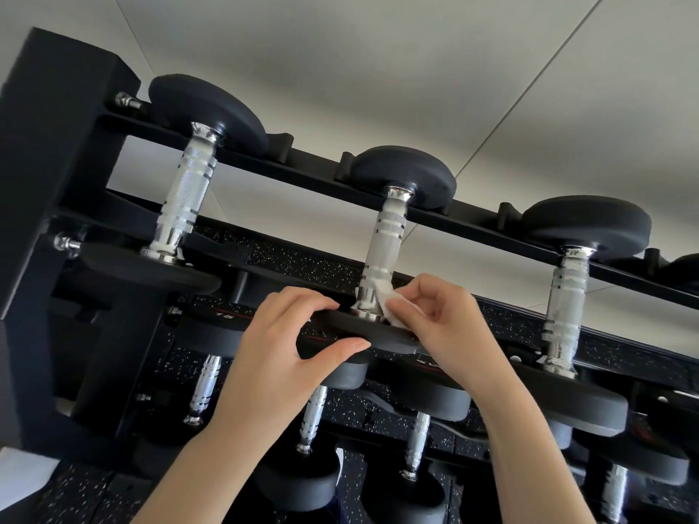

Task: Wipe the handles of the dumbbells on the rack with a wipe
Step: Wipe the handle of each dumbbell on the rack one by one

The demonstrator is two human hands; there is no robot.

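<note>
Three black dumbbells lie across the top tier of a black rack (64, 145). The middle dumbbell's chrome knurled handle (384, 243) runs down to its near head (363, 336). My right hand (442, 323) pinches a small white wipe (389, 306) against the bottom end of that handle. My left hand (287, 346) grips the rim of the near head, fingers over the top and thumb underneath. The left dumbbell's handle (185, 194) and the right dumbbell's handle (565, 308) stand untouched on either side.
Lower tiers hold more dumbbells with chrome handles (204, 387) beneath my forearms. Black speckled rubber flooring (287, 259) shows through the rack. A pale wall (416, 70) lies behind the top rail.
</note>
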